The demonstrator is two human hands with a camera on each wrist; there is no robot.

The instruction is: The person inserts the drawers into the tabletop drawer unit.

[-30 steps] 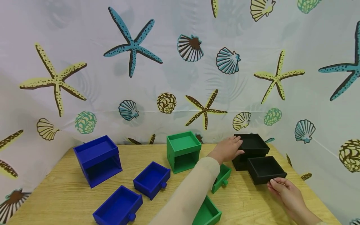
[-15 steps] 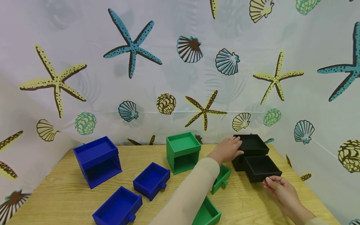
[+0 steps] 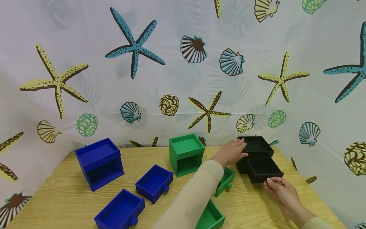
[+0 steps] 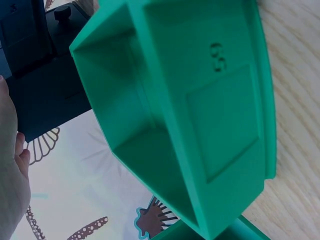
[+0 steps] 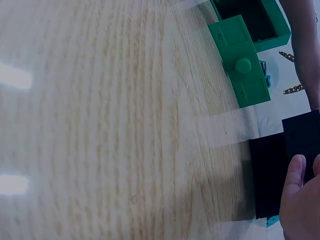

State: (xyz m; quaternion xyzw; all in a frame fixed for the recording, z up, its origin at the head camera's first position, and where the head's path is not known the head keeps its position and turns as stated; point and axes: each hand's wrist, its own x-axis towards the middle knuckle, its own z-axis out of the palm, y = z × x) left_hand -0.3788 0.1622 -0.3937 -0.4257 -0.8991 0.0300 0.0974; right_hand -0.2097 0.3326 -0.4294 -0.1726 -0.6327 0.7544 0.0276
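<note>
One blue cabinet (image 3: 98, 154) stands at the left of the wooden table (image 3: 61, 202), with two blue drawers (image 3: 154, 183) in front and to its right. Next comes the green cabinet (image 3: 187, 145); two green drawers (image 3: 211, 216) lie nearer, partly covered by the left sleeve (image 3: 190, 197), which crosses in front of them. The left hand (image 3: 231, 153) rests with extended fingers on the left rim of the black cabinet (image 3: 257, 147). The black drawer (image 3: 264, 170) sits against that cabinet's front, just under its top tray, jutting out; how far it goes in, I cannot tell. At the far right, the right hand (image 3: 284, 192) pinches the drawer's front. Behind hangs a shell-and-starfish cloth (image 3: 160, 73).

Only the left wrist view shows a black knob (image 4: 62, 13) on the black piece. The right wrist view shows a green drawer's round knob (image 5: 243, 65) face-on and the right thumb (image 5: 297, 167) against black.
</note>
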